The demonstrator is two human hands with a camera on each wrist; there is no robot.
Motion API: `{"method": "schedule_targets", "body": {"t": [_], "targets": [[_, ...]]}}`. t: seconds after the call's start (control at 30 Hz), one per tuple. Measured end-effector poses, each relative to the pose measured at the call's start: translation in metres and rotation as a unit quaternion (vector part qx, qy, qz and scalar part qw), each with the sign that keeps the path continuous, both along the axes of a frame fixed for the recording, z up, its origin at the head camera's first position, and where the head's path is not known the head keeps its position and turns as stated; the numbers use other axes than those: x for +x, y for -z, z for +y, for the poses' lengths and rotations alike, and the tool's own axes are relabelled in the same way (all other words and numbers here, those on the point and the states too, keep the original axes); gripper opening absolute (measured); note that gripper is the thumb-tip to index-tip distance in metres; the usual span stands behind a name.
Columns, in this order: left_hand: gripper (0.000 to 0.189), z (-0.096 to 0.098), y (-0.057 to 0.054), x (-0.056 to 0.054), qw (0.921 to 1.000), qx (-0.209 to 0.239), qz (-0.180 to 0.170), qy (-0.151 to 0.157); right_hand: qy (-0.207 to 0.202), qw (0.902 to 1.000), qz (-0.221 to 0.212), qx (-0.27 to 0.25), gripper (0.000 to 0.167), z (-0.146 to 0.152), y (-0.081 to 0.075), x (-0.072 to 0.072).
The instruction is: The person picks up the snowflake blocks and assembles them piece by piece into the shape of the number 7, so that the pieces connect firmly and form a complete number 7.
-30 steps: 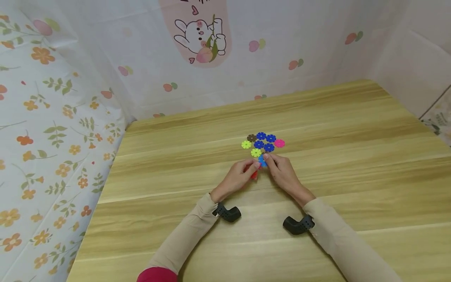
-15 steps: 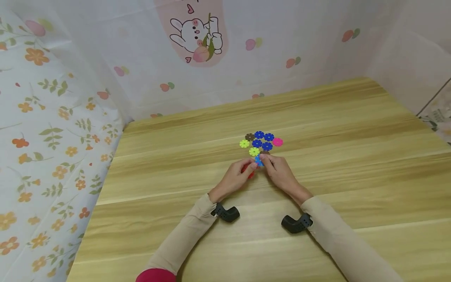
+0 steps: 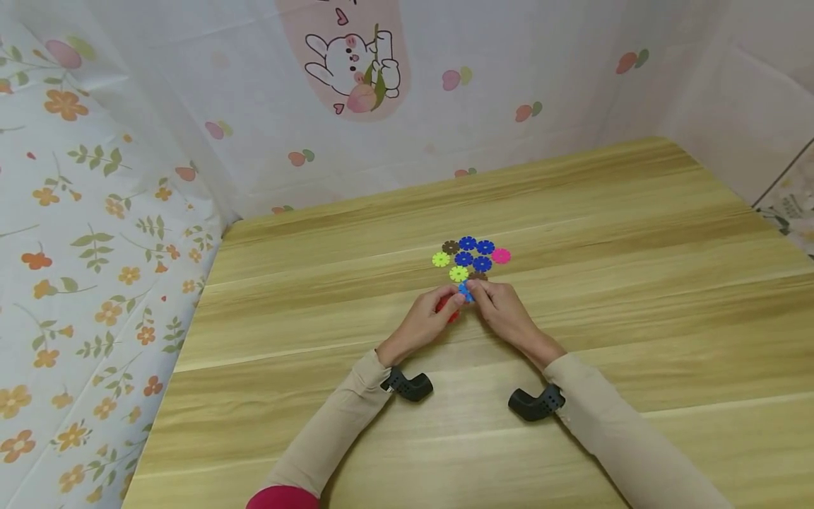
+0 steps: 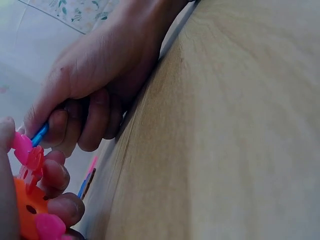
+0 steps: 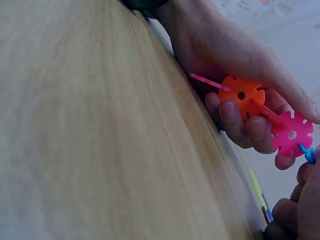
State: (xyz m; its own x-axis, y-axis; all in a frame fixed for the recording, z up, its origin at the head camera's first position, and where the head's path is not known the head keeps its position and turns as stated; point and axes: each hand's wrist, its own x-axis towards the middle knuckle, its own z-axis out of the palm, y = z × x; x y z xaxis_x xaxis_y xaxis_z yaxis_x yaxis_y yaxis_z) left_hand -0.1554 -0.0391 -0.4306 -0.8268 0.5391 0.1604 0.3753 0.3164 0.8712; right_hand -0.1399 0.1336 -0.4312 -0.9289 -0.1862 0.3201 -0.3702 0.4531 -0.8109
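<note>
In the head view my left hand and right hand meet over the table. The left holds a short chain of notched plastic discs, clearest in the right wrist view: a pink disc seen edge-on, an orange disc, a red disc and another pink disc at the end. My right thumb and fingers pinch a light blue disc. Its edge is at a notch of the end pink disc, and the right fingers cover part of it.
Just beyond the hands, loose discs lie flat on the wooden table: several dark blue discs, lime discs, brown discs and a pink disc. Patterned cloth hangs behind and to the left.
The head view has shifted slightly. Both hands stay together with the same discs; the light blue disc has moved and turned a little at the fingertips.
</note>
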Motion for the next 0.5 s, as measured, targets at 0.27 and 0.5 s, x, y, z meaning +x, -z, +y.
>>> {"method": "schedule_targets", "body": {"t": [0.27, 0.5], "targets": [[0.037, 0.001, 0.0, -0.001, 0.9974, 0.052, -0.049, -0.006, 0.077, 0.9944, 0.016, -0.07, 0.049, 0.002, 0.001, 0.002], [0.038, -0.001, -0.011, 0.001, 0.99, 0.11, -0.087, 0.015, 0.152, 0.98, 0.12, 0.045, 0.032, 0.009, 0.002, -0.002]]}}
